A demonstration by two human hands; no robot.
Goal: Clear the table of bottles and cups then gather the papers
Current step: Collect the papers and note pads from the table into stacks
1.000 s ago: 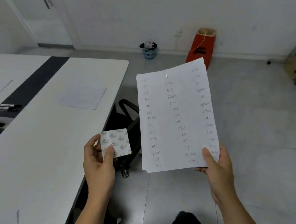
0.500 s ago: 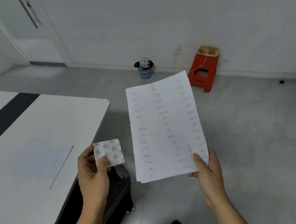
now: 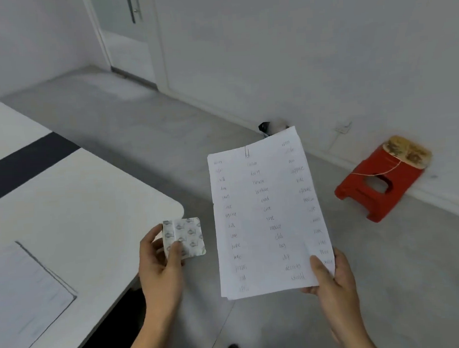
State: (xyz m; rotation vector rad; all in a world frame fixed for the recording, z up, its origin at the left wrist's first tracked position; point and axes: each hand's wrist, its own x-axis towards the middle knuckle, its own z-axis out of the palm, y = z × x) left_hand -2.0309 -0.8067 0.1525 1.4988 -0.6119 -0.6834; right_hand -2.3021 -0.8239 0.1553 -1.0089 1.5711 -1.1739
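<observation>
Between the fingers [image 3: 340, 261] of the right hand [image 3: 334, 277], the papers [image 3: 263, 220], likely light and floppy, are pinched by a lower corner; the left hand [image 3: 159, 269] grips a packet [image 3: 185, 237].

Bin [image 3: 265, 127] mostly bhd papers [image 3: 265, 214]

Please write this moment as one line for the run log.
left hand: pinches small patterned packet | right hand: holds handwritten sheets | table: one paper sheet lying on it

A red stool [image 3: 379, 189] with a worn tan top stands on the grey floor [image 3: 167, 140] beside the white wall [image 3: 296, 48]. A door [image 3: 131, 37] fills the far corner.
</observation>
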